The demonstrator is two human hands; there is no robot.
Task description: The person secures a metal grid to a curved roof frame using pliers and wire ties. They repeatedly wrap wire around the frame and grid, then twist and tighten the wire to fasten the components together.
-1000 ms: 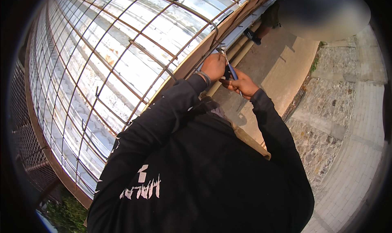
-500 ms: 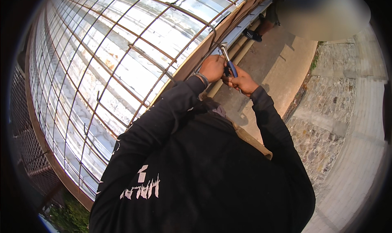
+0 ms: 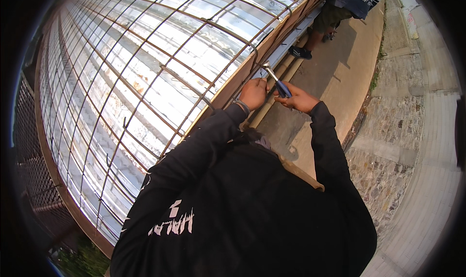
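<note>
I count two hands and one tool at the rim of the rebar grid [image 3: 160, 83], which I use as my landmark. My left hand [image 3: 253, 93] sits against the grid's near edge, fingers curled shut around a rusty bar there. My right hand [image 3: 298, 100] is just to the right of it, off the grid, fingers clamped on the blue handles of one pair of pliers [image 3: 277, 83]; the metal nose points up and left to the grid's edge, above the left hand.

Compared with half a second ago, the hands hold the same grips on the bar and pliers. Beyond the far right corner of the grid another person's legs [image 3: 320, 29] now show plainly, one dark shoe on the concrete walkway [image 3: 340, 83].

Under the grid lies shiny corrugated sheeting [image 3: 121, 112]. Right of the walkway runs a stone pavement [image 3: 388, 126]. My dark sleeves and torso cover the grid's lower right.
</note>
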